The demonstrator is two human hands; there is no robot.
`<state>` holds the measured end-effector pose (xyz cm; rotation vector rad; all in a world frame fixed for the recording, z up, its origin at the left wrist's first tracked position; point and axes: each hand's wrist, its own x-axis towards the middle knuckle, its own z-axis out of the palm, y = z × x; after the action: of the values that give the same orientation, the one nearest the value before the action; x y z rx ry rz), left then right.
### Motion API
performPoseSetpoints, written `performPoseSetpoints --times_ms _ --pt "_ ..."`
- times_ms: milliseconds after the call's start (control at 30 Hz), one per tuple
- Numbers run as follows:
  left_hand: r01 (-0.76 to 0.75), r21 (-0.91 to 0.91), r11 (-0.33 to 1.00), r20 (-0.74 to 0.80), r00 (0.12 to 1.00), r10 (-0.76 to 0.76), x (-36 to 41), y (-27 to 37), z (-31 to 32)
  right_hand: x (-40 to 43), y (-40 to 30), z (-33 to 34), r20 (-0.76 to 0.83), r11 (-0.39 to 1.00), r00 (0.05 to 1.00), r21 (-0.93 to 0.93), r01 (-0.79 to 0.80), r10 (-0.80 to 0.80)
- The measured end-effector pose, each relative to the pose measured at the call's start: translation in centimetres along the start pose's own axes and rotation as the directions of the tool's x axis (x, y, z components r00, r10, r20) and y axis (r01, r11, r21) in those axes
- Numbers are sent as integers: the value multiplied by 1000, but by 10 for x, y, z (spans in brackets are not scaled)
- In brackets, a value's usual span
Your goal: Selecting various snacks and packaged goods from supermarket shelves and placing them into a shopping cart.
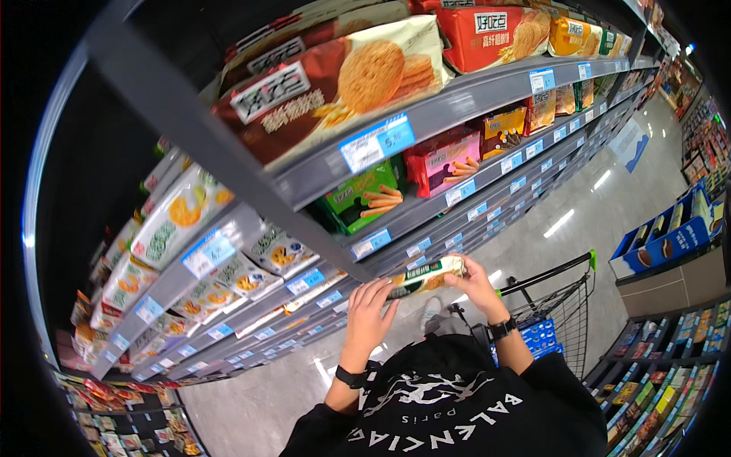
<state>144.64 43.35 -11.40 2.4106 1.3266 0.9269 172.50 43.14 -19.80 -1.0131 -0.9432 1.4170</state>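
A green and cream biscuit packet (pixel 425 277) is held level in front of my body, close to the shelf edge. My right hand (pixel 478 288) grips its right end, thumb on the near side. At the other end, my left hand (pixel 370 311) has its fingers bent over the packet and partly hides it. Beyond the packet are stacked shelves, where a green box of stick biscuits (pixel 365 197) and a pink box of stick biscuits (pixel 445 163) stand. A large brown and cream biscuit packet (pixel 337 85) lies on the higher shelf.
A grey upright post (pixel 228 148) divides the shelving, with white snack bags (pixel 183 214) to its left. A wire shopping cart (pixel 562 303) holding a blue box (pixel 537 337) stands at my right. Past it are a blue display carton (pixel 665 240) and low shelves (pixel 657 371).
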Motion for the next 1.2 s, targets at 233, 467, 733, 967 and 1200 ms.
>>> performPoseSetpoints --times_ms 233,467,733,967,1200 --pt "151 -93 984 318 941 -114 47 -15 22 90 3 10 -100 965 981 221 -142 167" --pt "173 8 985 568 810 -147 73 -51 56 135 47 30 -208 945 965 315 -90 161" --pt "81 -102 992 662 749 7 81 -82 78 112 41 12 -341 984 936 174 -26 85" --pt "-210 -148 967 806 541 241 79 -96 71 -5 36 -11 -699 994 715 -71 -88 14" --pt "-353 -241 904 794 464 393 61 -107 72 -181 76 2 -983 998 175 64 20 59"
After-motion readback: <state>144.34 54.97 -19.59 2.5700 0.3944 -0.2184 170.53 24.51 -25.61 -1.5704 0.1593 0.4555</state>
